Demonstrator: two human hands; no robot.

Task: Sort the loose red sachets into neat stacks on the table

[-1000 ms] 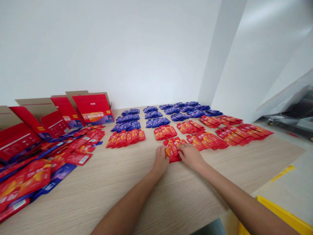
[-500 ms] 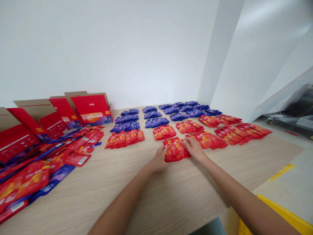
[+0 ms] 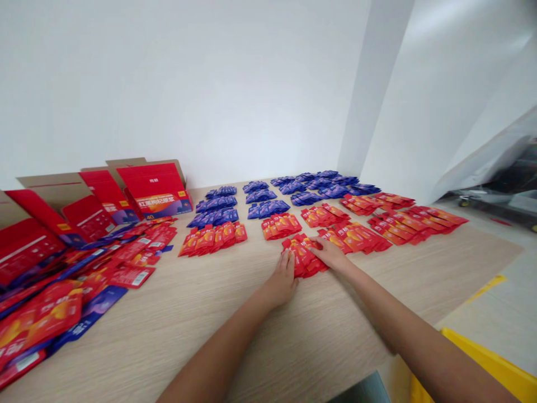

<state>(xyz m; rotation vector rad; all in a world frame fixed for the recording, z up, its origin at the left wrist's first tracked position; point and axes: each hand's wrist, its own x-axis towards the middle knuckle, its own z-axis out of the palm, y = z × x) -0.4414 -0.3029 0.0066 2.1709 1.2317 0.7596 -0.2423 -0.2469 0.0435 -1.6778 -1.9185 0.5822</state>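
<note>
A small fanned stack of red packets (image 3: 302,256) lies on the wooden table (image 3: 201,302) between my two hands. Against its left edge rests my left hand (image 3: 283,281), fingers close together and pointing away from me. My right hand (image 3: 329,253) has its fingertips on the upper right part of the same stack, thumb and fingers bent around its edge. Just behind my right hand is a wider group of red packets (image 3: 363,238). Another red group (image 3: 281,225) lies beyond the stack.
Blue packet groups (image 3: 268,209) line the back near the wall. A heap of mixed red and blue packets (image 3: 104,268) and open red boxes (image 3: 155,190) are at the left. A yellow bin (image 3: 482,358) is below the right table edge.
My left hand has shifted slightly toward me and right, its fingers now straighter along the stack's side. My right hand remains at the stack's right side.
</note>
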